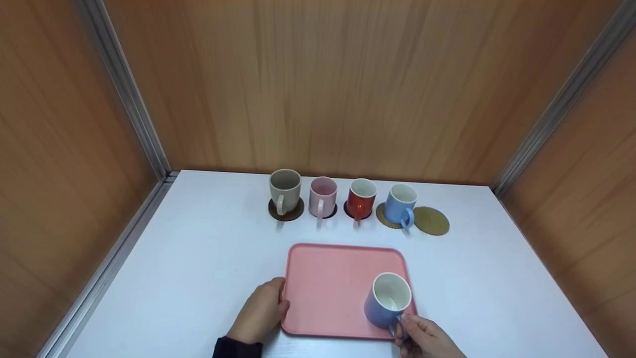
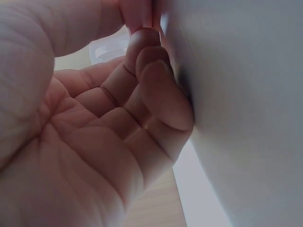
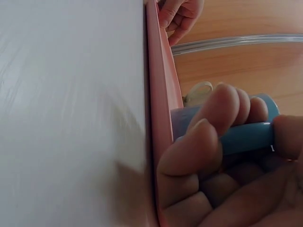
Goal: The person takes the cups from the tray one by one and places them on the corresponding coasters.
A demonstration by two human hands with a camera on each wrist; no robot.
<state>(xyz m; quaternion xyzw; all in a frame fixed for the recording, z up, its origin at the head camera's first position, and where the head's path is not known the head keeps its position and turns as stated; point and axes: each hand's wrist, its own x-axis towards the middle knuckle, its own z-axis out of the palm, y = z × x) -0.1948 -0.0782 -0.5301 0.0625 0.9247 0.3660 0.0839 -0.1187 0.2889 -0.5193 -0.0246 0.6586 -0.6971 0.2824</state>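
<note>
A blue mug point(image 1: 381, 309) with a white inside is at the right front of the pink tray point(image 1: 330, 293). My right hand point(image 1: 425, 338) grips its handle point(image 3: 248, 137) between thumb and curled fingers. At the tray's left side, my left hand point(image 1: 266, 306) pinches the rim, thumb on top and fingers beneath. The left wrist view shows those curled fingers point(image 2: 151, 90) low against the white table, with a bit of the pink rim point(image 2: 137, 12) at the thumb. Apart from the blue mug, the tray bears nothing.
Behind the tray stand a grey-beige mug point(image 1: 285, 191), a pink mug point(image 1: 323, 196), a red mug point(image 1: 360, 199) and a light blue mug point(image 1: 400, 204), each on a round coaster. An olive coaster point(image 1: 432, 221) lies bare at the row's right end. Wooden panels point(image 1: 318, 89) enclose the white table point(image 1: 198, 248).
</note>
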